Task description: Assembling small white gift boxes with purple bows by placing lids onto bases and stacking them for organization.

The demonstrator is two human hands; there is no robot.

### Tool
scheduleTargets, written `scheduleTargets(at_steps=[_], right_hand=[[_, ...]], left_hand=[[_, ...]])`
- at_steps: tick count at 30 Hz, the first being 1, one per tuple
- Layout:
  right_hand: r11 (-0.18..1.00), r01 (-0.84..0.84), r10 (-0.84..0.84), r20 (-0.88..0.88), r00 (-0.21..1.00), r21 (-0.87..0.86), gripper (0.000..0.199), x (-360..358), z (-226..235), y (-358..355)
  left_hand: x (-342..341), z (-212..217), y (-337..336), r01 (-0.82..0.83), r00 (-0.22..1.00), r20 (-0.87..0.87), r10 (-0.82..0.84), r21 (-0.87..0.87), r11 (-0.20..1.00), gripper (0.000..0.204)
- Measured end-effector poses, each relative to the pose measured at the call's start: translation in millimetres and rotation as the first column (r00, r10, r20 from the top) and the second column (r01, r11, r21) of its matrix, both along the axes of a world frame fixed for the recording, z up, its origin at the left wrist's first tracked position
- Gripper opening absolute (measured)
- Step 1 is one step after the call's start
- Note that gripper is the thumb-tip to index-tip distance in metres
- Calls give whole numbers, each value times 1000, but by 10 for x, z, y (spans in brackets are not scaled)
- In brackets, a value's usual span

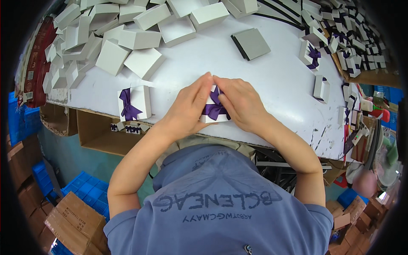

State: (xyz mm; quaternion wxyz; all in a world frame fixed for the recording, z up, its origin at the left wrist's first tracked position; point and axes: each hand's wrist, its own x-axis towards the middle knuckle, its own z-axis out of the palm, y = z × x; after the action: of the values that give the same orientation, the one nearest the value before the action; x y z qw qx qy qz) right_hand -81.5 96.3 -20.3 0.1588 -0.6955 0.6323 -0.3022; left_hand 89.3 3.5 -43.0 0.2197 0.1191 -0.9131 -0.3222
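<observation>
Between my two hands, close to the table's near edge, is a small white gift box (208, 119) with a purple ribbon bow (216, 110) across it. My left hand (185, 107) presses against its left side, fingers together and pointing away from me. From the other side my right hand (244, 103) closes on the box, and its thumb lies by the bow. The fingertips of both hands nearly meet at the far end and hide part of the box. Left of my hands stands another white gift box (145, 102) with a purple bow.
White open box parts (144, 63) are heaped at the far left. A grey stack of flat pads (251, 44) lies beyond my hands. Many ribboned boxes (352, 32) pile up at the far right. Below the table's left edge sits an open cardboard carton (100, 142).
</observation>
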Motion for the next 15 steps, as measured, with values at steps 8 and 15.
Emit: scheduleTargets(at_steps=[8,15], right_hand=[[972,36,19,232,973,-232,77,-239,89,4],[970,-239,229,-183,956,-36,73,-30,186,41]], left_hand=[[121,-51,-50,-12,997,-69,23,159,987,132],[44,40,-133,93,995,33,-92,-19,996,110]])
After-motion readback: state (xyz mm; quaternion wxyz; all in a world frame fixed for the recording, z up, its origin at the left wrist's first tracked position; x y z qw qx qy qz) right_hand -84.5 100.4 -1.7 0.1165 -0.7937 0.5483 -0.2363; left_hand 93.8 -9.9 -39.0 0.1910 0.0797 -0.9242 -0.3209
